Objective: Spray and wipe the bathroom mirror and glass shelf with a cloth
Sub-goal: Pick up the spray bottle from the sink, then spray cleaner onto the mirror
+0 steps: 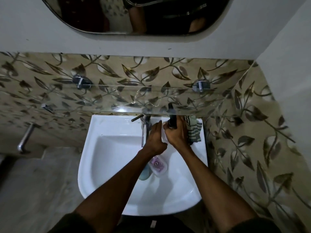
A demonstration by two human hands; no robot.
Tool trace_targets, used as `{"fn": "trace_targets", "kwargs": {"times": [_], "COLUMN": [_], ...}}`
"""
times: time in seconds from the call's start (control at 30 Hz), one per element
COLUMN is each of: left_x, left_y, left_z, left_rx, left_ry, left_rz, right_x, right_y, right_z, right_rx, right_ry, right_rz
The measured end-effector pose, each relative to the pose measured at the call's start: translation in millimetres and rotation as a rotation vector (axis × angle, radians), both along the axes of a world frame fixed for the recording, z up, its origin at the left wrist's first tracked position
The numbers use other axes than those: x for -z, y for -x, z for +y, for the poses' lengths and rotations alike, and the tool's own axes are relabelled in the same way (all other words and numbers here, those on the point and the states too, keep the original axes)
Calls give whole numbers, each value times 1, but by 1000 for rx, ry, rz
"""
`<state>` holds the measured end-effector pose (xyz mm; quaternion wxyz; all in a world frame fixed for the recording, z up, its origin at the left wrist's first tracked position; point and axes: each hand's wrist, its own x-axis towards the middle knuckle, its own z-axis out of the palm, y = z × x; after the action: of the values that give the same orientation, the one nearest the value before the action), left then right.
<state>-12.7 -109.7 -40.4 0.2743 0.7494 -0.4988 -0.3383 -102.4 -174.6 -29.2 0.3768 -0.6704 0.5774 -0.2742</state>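
The oval mirror (134, 15) hangs on the wall at the top. Below it the glass shelf (117, 100) juts out over the back of the white sink (107, 148). Both my hands meet at the sink's back right, just under the shelf's front edge. My right hand (176, 133) grips the black spray head (172, 118) of a white spray bottle (164, 137). My left hand (154, 138) holds the bottle's white body from the left. A green-and-white striped cloth (194, 132) lies bunched on the sink rim, right beside my right hand.
A chrome tap (145, 130) stands just left of my hands. A purple-topped container (158, 165) and a teal object (144, 172) lie in the basin under my left forearm. Chrome brackets (201, 85) hold the shelf. A chrome bar (25, 138) sticks out at left; a tiled wall closes the right.
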Motion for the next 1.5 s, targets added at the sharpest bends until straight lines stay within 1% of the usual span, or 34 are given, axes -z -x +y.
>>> {"fn": "trace_targets", "kwargs": {"times": [0.07, 0.17, 0.23, 0.3, 0.4, 0.5, 0.6, 0.67, 0.77, 0.83, 0.9, 0.97, 1.03, 1.17, 1.27, 1.33, 1.4, 1.43, 1.5], "left_x": [-3, -24, -33, -43, -63, -82, -87, -98, -130, -159, -192, -231, -267, -352, -411, -447, -481, -497, -524], "left_y": [-1, -2, -6, -10, -17, -32, -59, -83, -113, -130, -142, -152, -157, -170, -180, -187, -195, -198, -208], "left_z": [2, 14, 25, 38, 59, 79, 89, 95, 99, 94, 88, 81, 76, 67, 64, 61, 56, 53, 41], "left_rx": [35, 211, 300, 353, 399, 428, 421, 406, 372, 368, 388, 392, 397, 237, 210, 177, 65, -31, -228], "left_ry": [-54, -93, -98, -50, 69, 162, 177, 165, 160, 147, 146, 207, 269, 398, 524, 652, 847, 950, 1096], "left_rz": [25, 48, 45, 76, 162, 247, 278, 390, 665, 845, 935, 927, 863, 544, 490, 479, 474, 482, 485], "right_x": [-2, -6, -12, -24, -50, -71, -92, -118, -163, -198, -232, -269, -302, -378, -428, -460, -487, -498, -519], "right_y": [5, 15, 20, 18, 6, -15, -33, -48, -70, -87, -103, -117, -125, -137, -143, -146, -148, -149, -150], "right_z": [12, 35, 51, 68, 91, 114, 127, 136, 142, 139, 133, 128, 121, 108, 105, 108, 110, 112, 113], "right_rx": [-2, 11, 84, 179, 278, 254, 208, 165, 107, 83, 67, 40, 16, -51, -114, -183, -213, -208, -177], "right_ry": [-33, 24, 70, 141, 229, 270, 319, 327, 337, 362, 414, 473, 523, 645, 719, 761, 790, 790, 753], "right_rz": [-49, -120, -200, -265, -275, -386, -493, -612, -811, -871, -876, -871, -832, -857, -856, -885, -896, -880, -863]}}
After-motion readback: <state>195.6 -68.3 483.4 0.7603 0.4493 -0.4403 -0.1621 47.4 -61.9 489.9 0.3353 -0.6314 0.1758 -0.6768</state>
